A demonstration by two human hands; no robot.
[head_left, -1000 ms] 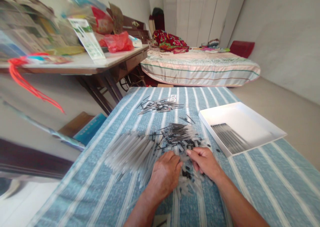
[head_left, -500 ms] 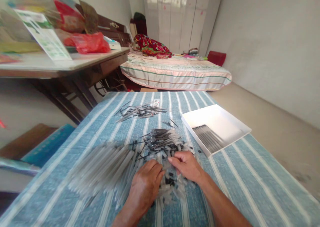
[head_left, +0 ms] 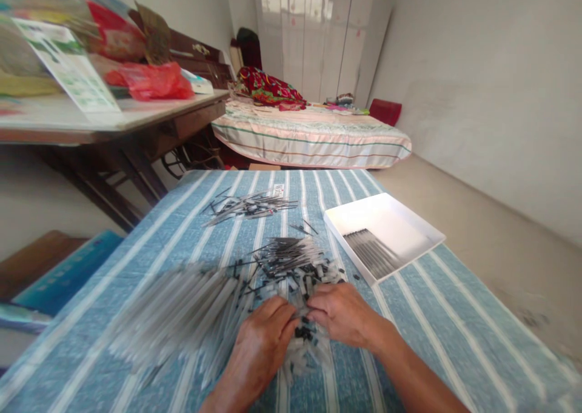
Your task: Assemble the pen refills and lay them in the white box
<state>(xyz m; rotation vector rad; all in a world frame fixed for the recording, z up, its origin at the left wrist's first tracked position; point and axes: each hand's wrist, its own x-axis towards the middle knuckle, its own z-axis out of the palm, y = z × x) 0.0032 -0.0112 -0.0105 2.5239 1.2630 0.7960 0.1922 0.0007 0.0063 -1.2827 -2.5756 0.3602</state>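
My left hand (head_left: 265,335) is closed in a pinch over the pile, its fingertips partly hidden. Facing it, my right hand (head_left: 342,315) is also pinched, its fingertips close to those of the left. Whatever small piece sits between them is too blurred to name. Under and around both hands lie small clear and black plastic pieces (head_left: 305,334), looking like pen caps and plugs. A heap of thin dark rods like pen refills (head_left: 291,252) lies just beyond. Left of my left hand spreads a large bundle of translucent tubes like pen barrels (head_left: 182,313).
A shallow white box (head_left: 404,219) at the right holds a row of dark sticks (head_left: 370,252). Another loose pile of rods (head_left: 254,205) lies farther back on the striped cloth (head_left: 150,249). A cluttered side table (head_left: 150,114) stands left; a bed (head_left: 313,134) is behind.
My right hand has come slightly lower, its fingers turned more toward the left hand. The whole view has shifted a little, so most things appear farther left.
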